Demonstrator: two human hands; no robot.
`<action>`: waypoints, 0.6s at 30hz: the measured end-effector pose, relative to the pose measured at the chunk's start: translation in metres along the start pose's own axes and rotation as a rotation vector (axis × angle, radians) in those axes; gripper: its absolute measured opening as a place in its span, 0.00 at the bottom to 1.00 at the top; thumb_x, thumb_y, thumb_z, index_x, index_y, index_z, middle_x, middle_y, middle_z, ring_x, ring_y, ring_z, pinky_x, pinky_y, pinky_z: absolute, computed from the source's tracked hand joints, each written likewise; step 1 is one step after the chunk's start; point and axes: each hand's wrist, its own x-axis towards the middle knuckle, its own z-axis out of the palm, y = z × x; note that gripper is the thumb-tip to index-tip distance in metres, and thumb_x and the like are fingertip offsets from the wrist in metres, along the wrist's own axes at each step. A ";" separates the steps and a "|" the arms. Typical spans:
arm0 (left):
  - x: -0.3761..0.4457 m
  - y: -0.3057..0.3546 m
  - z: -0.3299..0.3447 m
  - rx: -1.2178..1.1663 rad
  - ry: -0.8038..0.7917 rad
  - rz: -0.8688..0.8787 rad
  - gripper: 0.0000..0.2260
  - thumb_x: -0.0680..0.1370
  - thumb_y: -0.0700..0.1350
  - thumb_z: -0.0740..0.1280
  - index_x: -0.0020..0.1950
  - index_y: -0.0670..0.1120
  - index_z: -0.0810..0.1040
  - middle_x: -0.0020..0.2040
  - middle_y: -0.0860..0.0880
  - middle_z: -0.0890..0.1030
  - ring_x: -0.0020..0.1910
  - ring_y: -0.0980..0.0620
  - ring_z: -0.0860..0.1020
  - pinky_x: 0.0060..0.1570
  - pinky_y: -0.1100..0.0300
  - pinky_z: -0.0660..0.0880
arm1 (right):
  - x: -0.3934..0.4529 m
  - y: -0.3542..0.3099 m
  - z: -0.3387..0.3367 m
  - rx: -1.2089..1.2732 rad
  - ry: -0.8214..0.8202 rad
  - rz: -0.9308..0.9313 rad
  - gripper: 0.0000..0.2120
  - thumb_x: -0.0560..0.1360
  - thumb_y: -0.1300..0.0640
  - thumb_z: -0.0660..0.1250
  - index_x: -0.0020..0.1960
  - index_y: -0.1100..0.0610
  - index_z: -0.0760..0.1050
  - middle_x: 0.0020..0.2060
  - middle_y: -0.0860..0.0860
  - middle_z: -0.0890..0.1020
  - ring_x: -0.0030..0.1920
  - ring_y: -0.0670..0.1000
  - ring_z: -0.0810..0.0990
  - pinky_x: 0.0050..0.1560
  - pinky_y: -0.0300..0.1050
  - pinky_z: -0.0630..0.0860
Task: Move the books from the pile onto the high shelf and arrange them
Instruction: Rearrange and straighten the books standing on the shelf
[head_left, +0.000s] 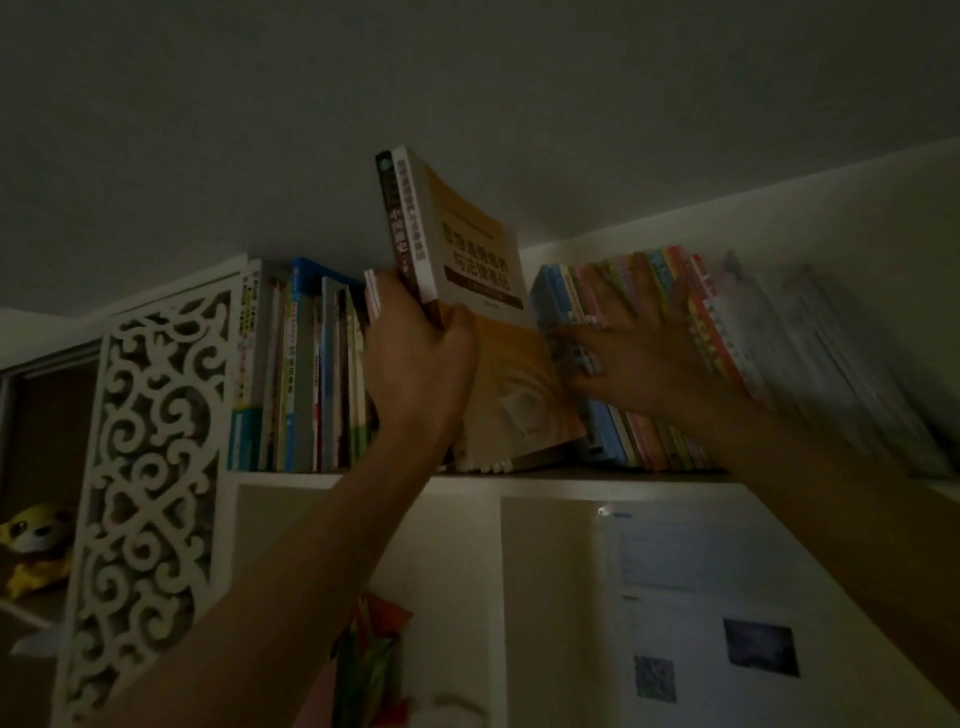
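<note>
Left hand gripping two upright paperbacks, orange-covered and dark-spined, over the high white shelf gap. At 3 o'clock, right hand spread flat, pressing the leaning row of pastel-spined books. Risk: easing off would likely topple the row into the gap.

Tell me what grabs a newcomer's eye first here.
At centre, the left hand grips a few books, an orange-and-white paperback in front, raised above the high white shelf. Right of it, the right hand presses flat against leaning pastel-spined books. A white carved lattice panel stands far left.
</note>
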 end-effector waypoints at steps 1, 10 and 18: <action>-0.001 -0.002 0.006 0.053 0.003 0.018 0.13 0.76 0.39 0.62 0.60 0.44 0.68 0.52 0.52 0.77 0.45 0.55 0.77 0.44 0.56 0.79 | 0.001 0.000 -0.001 0.007 -0.004 0.001 0.28 0.71 0.31 0.56 0.70 0.34 0.60 0.76 0.50 0.38 0.73 0.63 0.33 0.64 0.67 0.27; -0.010 -0.052 0.052 0.306 0.056 -0.140 0.14 0.76 0.41 0.61 0.61 0.43 0.68 0.55 0.43 0.79 0.49 0.46 0.78 0.44 0.58 0.73 | 0.002 0.006 0.008 -0.019 0.060 -0.020 0.28 0.71 0.35 0.58 0.70 0.35 0.60 0.76 0.50 0.38 0.73 0.63 0.34 0.64 0.66 0.27; 0.000 -0.088 0.105 0.369 0.074 -0.085 0.32 0.74 0.41 0.64 0.75 0.42 0.53 0.73 0.41 0.62 0.72 0.44 0.60 0.72 0.48 0.57 | 0.005 0.005 0.018 -0.117 0.151 -0.031 0.32 0.65 0.36 0.53 0.69 0.36 0.64 0.77 0.53 0.42 0.73 0.66 0.36 0.62 0.67 0.24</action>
